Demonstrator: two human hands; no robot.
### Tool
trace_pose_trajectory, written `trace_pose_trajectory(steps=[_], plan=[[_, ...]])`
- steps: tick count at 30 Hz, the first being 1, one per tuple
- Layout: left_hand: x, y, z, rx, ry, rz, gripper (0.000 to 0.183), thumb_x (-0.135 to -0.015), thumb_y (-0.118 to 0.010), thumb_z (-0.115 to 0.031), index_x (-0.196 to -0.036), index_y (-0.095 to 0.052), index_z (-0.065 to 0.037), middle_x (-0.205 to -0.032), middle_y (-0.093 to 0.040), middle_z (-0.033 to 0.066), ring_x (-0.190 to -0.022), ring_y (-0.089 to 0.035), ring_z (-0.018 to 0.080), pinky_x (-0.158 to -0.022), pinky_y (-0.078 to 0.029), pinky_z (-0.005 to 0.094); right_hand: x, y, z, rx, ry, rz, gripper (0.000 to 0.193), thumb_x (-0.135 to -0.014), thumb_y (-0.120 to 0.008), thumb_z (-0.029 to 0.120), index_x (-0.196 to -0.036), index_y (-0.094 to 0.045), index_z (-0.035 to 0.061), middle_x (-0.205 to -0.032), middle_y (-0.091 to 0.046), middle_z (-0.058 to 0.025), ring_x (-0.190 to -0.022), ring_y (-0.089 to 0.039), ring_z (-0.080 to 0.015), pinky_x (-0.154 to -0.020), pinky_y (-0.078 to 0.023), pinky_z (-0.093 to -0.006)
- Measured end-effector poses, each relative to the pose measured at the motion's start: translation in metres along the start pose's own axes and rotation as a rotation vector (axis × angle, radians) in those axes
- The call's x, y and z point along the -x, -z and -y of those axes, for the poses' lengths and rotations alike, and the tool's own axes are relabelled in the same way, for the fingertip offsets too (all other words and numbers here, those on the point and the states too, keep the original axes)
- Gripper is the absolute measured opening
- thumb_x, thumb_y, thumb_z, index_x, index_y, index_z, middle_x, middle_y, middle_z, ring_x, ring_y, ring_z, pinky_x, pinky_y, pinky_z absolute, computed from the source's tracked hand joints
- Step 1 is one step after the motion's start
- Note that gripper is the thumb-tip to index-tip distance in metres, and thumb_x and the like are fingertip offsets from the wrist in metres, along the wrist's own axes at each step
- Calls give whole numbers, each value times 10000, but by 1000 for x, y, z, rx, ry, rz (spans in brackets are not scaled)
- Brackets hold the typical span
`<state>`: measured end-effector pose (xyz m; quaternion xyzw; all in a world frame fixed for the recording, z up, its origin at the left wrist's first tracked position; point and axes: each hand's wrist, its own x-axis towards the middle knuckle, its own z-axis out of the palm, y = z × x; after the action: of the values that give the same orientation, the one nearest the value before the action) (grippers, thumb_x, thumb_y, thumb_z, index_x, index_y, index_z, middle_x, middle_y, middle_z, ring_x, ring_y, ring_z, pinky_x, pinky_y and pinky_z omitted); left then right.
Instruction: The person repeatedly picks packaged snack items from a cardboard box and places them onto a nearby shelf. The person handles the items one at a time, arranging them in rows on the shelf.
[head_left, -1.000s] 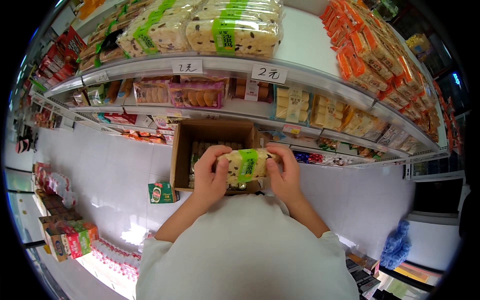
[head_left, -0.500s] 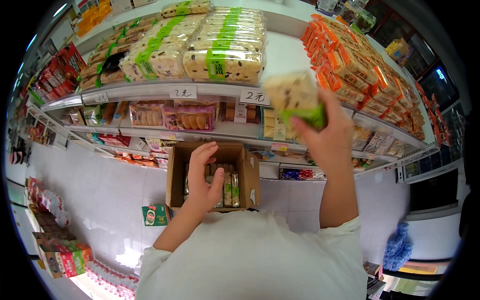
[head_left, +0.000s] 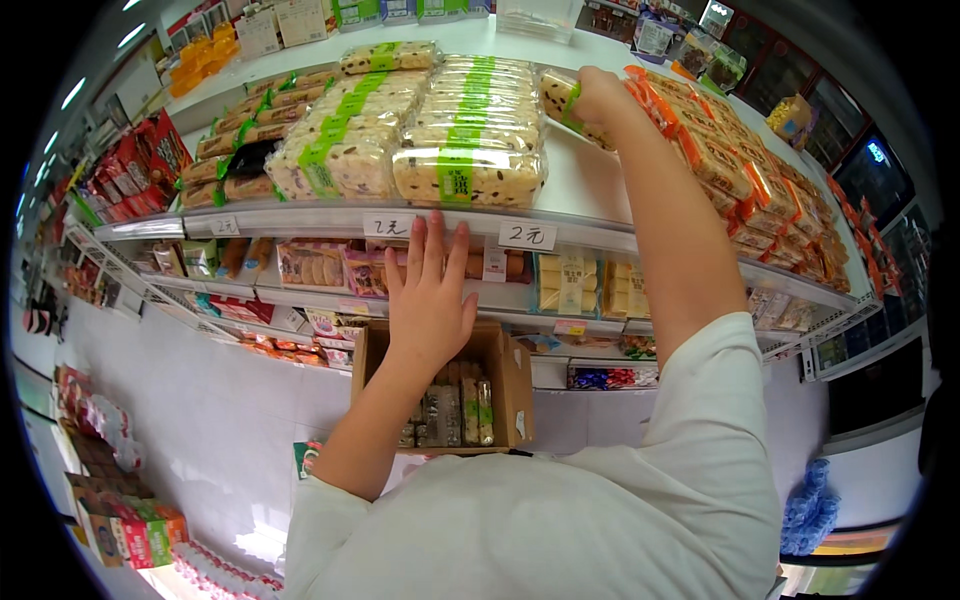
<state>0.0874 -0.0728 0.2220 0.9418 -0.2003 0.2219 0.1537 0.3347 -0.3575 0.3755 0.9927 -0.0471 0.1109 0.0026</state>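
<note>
My right hand (head_left: 597,95) reaches to the back of the white top shelf and is closed round a wrapped puffed-rice cake (head_left: 560,97) with a green band and dark raisins. Just left of that cake are neat rows of the same cakes (head_left: 470,175), standing on edge. My left hand (head_left: 430,295) lies with fingers spread at the shelf's front rail, below a price card. Beneath it, an open cardboard box (head_left: 517,385) holds several more upright green-banded packs (head_left: 470,405).
Orange-wrapped bars (head_left: 715,165) are stacked right of my right forearm. Brown rolls in green-ended wrappers (head_left: 255,130) and red packets (head_left: 140,160) sit to the left. Lower shelves carry packaged biscuits (head_left: 310,262) and cream-coloured cakes (head_left: 567,283). Colourful cartons (head_left: 140,530) stand on the floor at left.
My right hand has carried the cake from in front of the shelf to its back, beside the rows. My left hand has risen from over the box to the shelf's front rail.
</note>
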Motion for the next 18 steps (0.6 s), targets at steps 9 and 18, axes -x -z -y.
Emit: trace_pose_trajectory(steps=[9,18], plan=[[-3,21,6,33,-11,102,933,-841,-769,-219,-1641,-294,-141,-1702,-210,217,-1559,-230,441,-1175,-298,659,-32,-25,6,153,72,-186,339,-934,-593,15,-1207,-665,204,-1284,-665,-68,-1237,-602,-369,-1029,-463,-579],[-2,22,8,43,-6,109,935,-837,-774,-233,-1641,-302,-159,-1706,-214,201,-1565,-226,428,-1167,-313,661,-55,-59,-9,4,85,-438,394,-882,-703,33,-1245,-585,133,-1241,-629,-161,-1218,-611,-393,-982,-538,-495]])
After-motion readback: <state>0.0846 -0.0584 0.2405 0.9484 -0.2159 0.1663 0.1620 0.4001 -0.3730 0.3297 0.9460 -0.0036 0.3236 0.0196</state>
